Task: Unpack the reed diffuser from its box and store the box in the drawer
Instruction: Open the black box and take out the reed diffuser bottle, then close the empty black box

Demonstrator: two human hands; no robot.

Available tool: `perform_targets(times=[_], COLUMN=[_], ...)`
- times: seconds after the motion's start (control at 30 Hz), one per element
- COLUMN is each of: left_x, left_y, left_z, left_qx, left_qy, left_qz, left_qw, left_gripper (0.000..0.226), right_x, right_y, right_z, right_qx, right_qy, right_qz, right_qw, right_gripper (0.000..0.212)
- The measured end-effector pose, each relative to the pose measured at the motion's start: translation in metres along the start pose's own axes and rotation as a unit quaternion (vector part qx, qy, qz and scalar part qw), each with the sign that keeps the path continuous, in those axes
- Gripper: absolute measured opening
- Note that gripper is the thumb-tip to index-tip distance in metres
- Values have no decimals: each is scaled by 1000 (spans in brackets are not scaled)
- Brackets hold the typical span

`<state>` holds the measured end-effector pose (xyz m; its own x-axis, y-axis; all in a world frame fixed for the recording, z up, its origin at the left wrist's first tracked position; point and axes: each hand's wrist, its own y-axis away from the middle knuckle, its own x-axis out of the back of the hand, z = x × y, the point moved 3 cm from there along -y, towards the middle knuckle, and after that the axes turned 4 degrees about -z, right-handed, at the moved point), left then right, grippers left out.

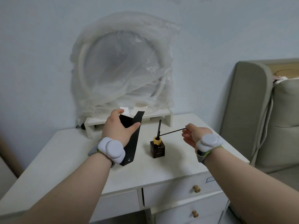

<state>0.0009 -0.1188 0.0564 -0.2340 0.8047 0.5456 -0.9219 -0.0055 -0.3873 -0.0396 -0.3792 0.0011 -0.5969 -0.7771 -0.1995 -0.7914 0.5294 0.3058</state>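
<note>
A tall black box (134, 143) with its top flap open is gripped near the top by my left hand (119, 128), held tilted above the white desk (72, 159). A dark brown diffuser bottle (157, 148) with a gold collar stands on the desk to the right of the box. Two black reeds (160, 126) stand upright in its neck. A third black reed (172, 132) slants from the neck out to my right hand (194, 135), whose fingertips pinch its upper end.
A round mirror wrapped in clear plastic (123, 68) leans against the wall on a small white riser (129, 118) at the back of the desk. Drawers with wooden knobs (196, 188) sit shut under the desktop. A beige padded headboard (252, 110) stands at the right.
</note>
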Motion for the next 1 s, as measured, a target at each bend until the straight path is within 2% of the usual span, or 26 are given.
perform_targets(times=[0.47, 0.57, 0.63, 0.7, 0.87, 1.0], left_x=[1, 5, 9, 12, 25, 33], left_y=[4, 7, 9, 11, 16, 21], left_z=[-20, -24, -25, -26, -28, -27], left_qx=[11, 7, 4, 4, 5, 13], left_qy=[-2, -1, 0, 3, 29, 57], left_qz=[-15, -18, -18, -20, -5, -13], left_qw=[1000, 1000, 1000, 1000, 1000, 998], left_gripper=[71, 72, 72, 72, 80, 87], right_x=[-32, -50, -60, -67, -78, -84], right_y=[1, 1, 5, 11, 27, 51], right_z=[-9, -17, -20, -20, -19, -24], right_qx=[68, 82, 87, 96, 153, 237], right_qy=[83, 175, 224, 246, 202, 136], right_qz=[4, -3, -19, -35, -25, -13], right_qw=[994, 981, 970, 964, 967, 962], right_gripper=[17, 16, 28, 29, 37, 30])
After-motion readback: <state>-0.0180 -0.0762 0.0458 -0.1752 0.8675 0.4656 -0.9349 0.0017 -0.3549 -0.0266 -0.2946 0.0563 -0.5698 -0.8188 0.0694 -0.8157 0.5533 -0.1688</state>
